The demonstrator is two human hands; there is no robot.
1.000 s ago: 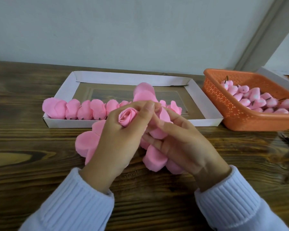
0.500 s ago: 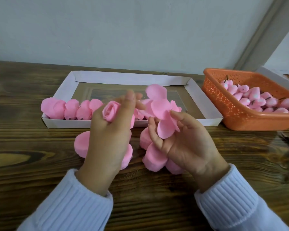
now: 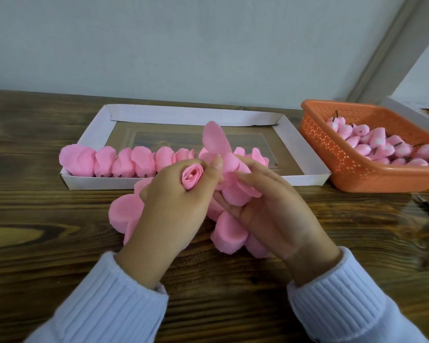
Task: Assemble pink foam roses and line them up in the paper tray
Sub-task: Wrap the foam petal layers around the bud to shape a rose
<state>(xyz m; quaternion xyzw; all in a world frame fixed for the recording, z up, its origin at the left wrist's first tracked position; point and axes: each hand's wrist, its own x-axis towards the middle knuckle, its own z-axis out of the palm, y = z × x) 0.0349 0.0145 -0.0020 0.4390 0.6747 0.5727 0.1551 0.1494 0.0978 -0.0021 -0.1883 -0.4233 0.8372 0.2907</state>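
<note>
wooden desk (image 3: 47, 256) meets a pale wall (image 3: 183, 45); paper tray (image 3: 191, 115) near its back edge. left hand (image 3: 174, 206) pinches a rosebud (image 3: 192, 175), right hand (image 3: 275, 214) grips petals (image 3: 233, 194).

Left hand (image 3: 174, 206) grips rosebud (image 3: 192, 175); right hand (image 3: 270, 209) holds petals (image 3: 233, 174).

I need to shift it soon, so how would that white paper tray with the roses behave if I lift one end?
Probably floppy: the paper tray has thin folded walls that splay outward. Likely light, yet it may sag or twist, spilling the row of roses along its near wall.
</note>
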